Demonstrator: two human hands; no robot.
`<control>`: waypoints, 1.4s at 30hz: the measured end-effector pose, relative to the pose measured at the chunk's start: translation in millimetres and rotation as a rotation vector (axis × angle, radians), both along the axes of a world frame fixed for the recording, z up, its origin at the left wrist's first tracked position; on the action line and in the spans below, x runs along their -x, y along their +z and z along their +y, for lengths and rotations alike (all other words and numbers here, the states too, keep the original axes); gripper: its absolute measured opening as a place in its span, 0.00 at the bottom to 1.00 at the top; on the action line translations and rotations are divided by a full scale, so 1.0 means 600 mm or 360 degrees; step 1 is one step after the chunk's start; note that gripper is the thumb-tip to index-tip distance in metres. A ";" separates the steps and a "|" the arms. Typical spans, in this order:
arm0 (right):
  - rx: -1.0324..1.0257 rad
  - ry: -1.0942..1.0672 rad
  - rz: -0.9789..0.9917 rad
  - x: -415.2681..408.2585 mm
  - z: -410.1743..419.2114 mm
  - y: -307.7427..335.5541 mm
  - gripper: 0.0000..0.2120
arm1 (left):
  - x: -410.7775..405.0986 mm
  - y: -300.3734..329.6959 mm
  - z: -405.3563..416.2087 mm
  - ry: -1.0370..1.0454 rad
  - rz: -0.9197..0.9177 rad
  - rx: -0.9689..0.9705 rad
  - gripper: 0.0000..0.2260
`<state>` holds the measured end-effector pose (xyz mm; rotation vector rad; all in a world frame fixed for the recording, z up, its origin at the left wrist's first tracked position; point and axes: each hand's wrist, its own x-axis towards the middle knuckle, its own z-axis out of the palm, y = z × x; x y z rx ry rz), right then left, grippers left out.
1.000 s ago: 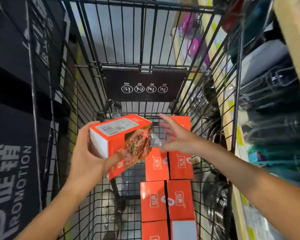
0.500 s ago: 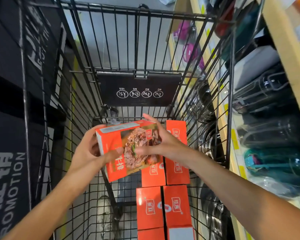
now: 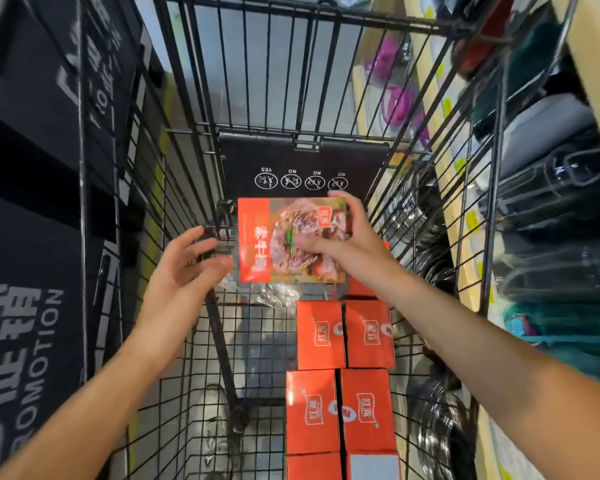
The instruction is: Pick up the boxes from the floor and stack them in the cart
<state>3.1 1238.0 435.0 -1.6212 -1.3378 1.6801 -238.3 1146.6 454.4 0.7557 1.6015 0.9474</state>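
Note:
I look down into a black wire cart (image 3: 174, 174). My right hand (image 3: 347, 237) grips an orange box with a meat picture (image 3: 278, 244) by its right side, holding it flat above the cart's far end. Just left of the box, my left hand (image 3: 184, 268) hangs with relaxed, spread fingers and holds nothing. Several orange boxes (image 3: 343, 375) stand in two rows along the right side of the cart floor. A crumpled bit of clear plastic (image 3: 274, 294) lies under the held box.
A black child-seat flap with round icons (image 3: 302, 168) closes the cart's far end. A dark promotion display (image 3: 25, 306) stands on the left. On the right, wooden shelves (image 3: 465, 258) carry glass lids and bottles. Grey floor shows through the cart's left half.
The box has passed from my left hand to my right and turned face up, further into the cart. My left hand has let go and drawn back to the left.

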 end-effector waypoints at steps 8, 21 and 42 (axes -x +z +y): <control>-0.0208 0.0247 -0.1025 -0.004 0.007 -0.051 0.42 | 0.008 0.013 -0.024 -0.0124 0.0006 -0.0080 0.22; -0.0097 0.0630 -0.1781 0.028 -0.049 -0.175 0.57 | 0.010 0.013 -0.049 -0.0198 0.0070 -0.0122 0.21; -0.0595 0.0276 -0.1033 -0.023 -0.325 0.448 0.30 | 0.073 0.463 -0.096 -0.1652 0.1149 -0.0972 0.34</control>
